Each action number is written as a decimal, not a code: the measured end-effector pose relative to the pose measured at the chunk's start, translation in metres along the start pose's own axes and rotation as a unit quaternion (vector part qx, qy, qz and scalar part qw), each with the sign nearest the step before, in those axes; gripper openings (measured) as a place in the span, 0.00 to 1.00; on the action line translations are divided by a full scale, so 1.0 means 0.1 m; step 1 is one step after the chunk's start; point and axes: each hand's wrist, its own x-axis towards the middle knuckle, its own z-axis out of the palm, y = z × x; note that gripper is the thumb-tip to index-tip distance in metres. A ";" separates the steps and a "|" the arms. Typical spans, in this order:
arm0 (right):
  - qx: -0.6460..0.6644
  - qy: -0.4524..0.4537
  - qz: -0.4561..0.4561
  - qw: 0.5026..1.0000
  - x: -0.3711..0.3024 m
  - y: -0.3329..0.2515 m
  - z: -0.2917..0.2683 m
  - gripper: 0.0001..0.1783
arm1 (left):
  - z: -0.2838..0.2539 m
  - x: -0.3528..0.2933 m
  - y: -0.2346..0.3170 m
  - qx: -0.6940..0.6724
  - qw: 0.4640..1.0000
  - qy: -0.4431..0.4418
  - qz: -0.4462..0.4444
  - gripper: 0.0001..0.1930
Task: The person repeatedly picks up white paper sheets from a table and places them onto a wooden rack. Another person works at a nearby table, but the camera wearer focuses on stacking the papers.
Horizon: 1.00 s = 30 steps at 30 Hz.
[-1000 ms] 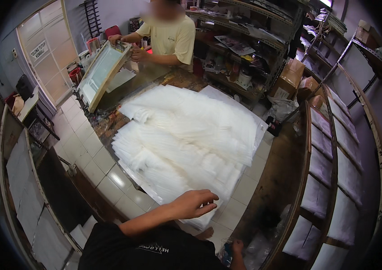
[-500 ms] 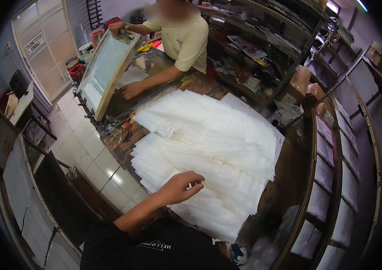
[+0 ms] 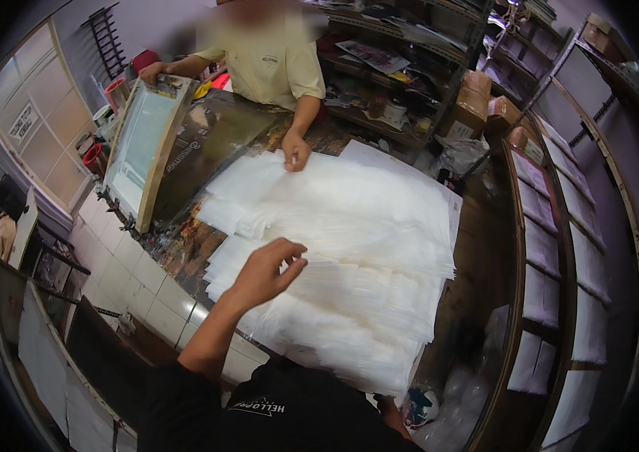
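Observation:
Overlapping stacks of thin white translucent sheets (image 3: 349, 226) fan out across the worktable. My left hand (image 3: 268, 270) hovers over the near-left part of these stacks, its fingers loosely curved and the thumb apart, holding nothing. Of my right arm (image 3: 393, 416) only a sliver shows at the lower edge, and that hand is hidden. Across the table a co-worker's hand (image 3: 160, 71) grips the top of a wooden-framed printing screen (image 3: 155, 177), which is tilted up. The co-worker's other hand (image 3: 297, 154) touches the far edge of the sheets.
Paint-stained table surface (image 3: 184, 252) shows left of the sheets. Paint cans (image 3: 96, 158) stand beyond the screen. Racks with pale panels (image 3: 534, 233) flank the right, near clear plastic wrapping (image 3: 455, 407). Cardboard boxes (image 3: 466, 105) and loaded shelves stand behind; a frame rack (image 3: 44, 361) is at lower left.
The co-worker's free hand has gone from beneath the screen to the sheets, and the white sheet beneath the screen is gone. My left hand has risen and turned upward. The view has shifted.

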 end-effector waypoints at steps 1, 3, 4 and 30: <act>-0.004 -0.002 -0.006 1.000 -0.05 0.01 0.03 0.22 | -0.03 0.09 0.02 0.016 1.000 0.005 0.007 0.09; -0.007 0.000 -0.014 1.000 -0.13 0.04 0.10 0.22 | -0.03 0.31 -0.06 0.056 0.998 0.022 0.025 0.09; -0.006 0.004 -0.014 1.000 -0.17 0.09 0.11 0.22 | -0.01 0.45 -0.11 0.076 0.996 0.028 0.038 0.09; 0.319 0.320 -0.033 0.892 -0.69 -0.59 -0.73 0.12 | 0.94 0.87 0.56 0.073 0.983 -0.057 0.160 0.05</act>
